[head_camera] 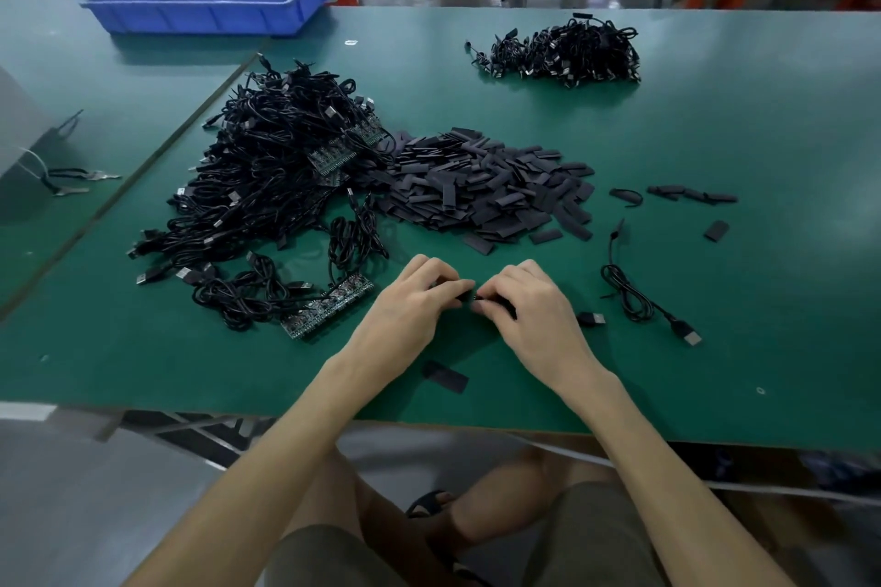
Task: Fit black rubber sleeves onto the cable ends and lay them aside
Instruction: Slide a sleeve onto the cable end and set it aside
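Cables, black, thin and glossy, tangled in the largest heap (pixel 267 172) left of centre on the matte green tabletop (pixel 715 133), flat metal plugs poking out, strips of green circuit board (pixel 329 311) among the loops at its near side. Just right of it and touching it, a broad low pile of sleeves (pixel 481 186): short flat rectangles of dull black rubber. At the far left, a blue plastic bin (pixel 190 20), rectangular, with ribbed walls. At the far right of centre, a smaller mound of cables (pixel 567 52), well apart from the rest. Near the front edge, left hand (pixel 410 300) and right hand (pixel 529 305), knuckles up, fingertips meeting. Fingers of both curled, pinching one small black cable end (pixel 469 297) between them, with sleeve and cable there too small to tell apart. Right of the hands, one loose coiled cable (pixel 634 296) with a plug at its end. Between the forearms, a single flat sleeve (pixel 445 376) lying on the tabletop.
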`<action>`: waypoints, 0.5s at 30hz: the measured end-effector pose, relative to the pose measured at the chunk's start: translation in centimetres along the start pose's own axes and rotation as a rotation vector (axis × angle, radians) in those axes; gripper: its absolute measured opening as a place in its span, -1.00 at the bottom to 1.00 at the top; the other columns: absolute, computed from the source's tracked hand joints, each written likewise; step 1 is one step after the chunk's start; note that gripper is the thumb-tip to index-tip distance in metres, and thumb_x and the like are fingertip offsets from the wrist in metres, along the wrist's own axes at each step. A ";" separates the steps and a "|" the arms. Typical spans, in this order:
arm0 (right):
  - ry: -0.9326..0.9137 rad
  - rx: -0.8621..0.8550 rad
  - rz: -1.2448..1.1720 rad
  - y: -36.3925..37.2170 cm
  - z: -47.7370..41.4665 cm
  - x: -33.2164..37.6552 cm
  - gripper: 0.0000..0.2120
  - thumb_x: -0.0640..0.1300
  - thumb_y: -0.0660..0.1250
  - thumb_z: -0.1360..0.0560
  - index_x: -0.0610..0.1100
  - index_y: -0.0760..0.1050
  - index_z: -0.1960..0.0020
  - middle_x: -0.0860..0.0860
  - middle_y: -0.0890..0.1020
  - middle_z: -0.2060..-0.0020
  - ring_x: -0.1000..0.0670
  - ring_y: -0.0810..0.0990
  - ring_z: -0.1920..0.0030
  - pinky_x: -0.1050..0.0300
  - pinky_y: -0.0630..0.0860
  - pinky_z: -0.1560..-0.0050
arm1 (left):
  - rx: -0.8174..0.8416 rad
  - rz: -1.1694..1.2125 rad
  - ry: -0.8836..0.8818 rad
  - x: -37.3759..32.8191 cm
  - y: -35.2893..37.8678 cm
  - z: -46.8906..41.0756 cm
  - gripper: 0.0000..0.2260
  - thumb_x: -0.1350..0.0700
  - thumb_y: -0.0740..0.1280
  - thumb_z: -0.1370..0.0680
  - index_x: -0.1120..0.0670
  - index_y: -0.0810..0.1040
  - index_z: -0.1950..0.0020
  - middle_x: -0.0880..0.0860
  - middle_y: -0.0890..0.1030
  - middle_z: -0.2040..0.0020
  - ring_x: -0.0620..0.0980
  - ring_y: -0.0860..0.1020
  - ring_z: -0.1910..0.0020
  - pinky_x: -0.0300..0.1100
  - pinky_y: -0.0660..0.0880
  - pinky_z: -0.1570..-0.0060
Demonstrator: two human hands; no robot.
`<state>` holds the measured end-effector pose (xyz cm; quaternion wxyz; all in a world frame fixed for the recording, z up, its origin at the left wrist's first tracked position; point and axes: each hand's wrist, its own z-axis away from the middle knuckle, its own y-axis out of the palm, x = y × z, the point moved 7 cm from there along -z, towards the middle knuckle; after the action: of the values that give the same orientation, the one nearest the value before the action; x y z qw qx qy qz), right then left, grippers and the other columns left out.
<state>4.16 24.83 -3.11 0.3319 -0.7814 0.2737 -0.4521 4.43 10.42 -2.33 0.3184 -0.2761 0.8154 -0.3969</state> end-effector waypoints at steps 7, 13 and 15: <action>0.023 0.000 -0.081 0.0 0.0 -0.4 -0.88 -0.14 0.53 -0.52 -0.19 0.65 0.09 0.07 0.62 0.20 0.10 0.42 0.06 0.15 0.44 0.06 | 0.008 0.047 0.044 -0.1 0.2 0.1 -0.72 0.41 0.44 -0.52 0.24 0.66 -0.22 0.12 0.59 -0.03 0.08 0.49 -0.02 -0.20 0.49 -0.08; 0.019 0.015 -0.087 0.1 -0.1 -0.4 -0.87 -0.10 0.52 -0.53 -0.16 0.65 0.09 0.09 0.63 0.20 0.09 0.45 0.05 0.08 0.49 0.04 | -0.004 0.047 -0.003 0.2 -0.3 0.0 -0.72 0.38 0.42 -0.54 0.20 0.67 -0.23 0.08 0.62 -0.04 0.09 0.54 -0.02 -0.05 0.57 -0.04; 0.023 0.023 -0.100 0.1 -0.1 -0.4 -0.87 -0.09 0.50 -0.54 -0.15 0.65 0.09 0.09 0.63 0.19 0.07 0.46 0.04 0.04 0.50 0.03 | -0.015 0.035 -0.042 0.4 -0.4 -0.2 -0.75 0.30 0.44 -0.55 0.18 0.67 -0.23 0.07 0.64 -0.05 0.09 0.55 -0.04 -0.03 0.57 -0.06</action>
<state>3.86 25.00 -3.35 0.3148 -0.7849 0.2330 -0.4802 4.11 10.00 -2.04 0.3405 -0.2722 0.8162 -0.3793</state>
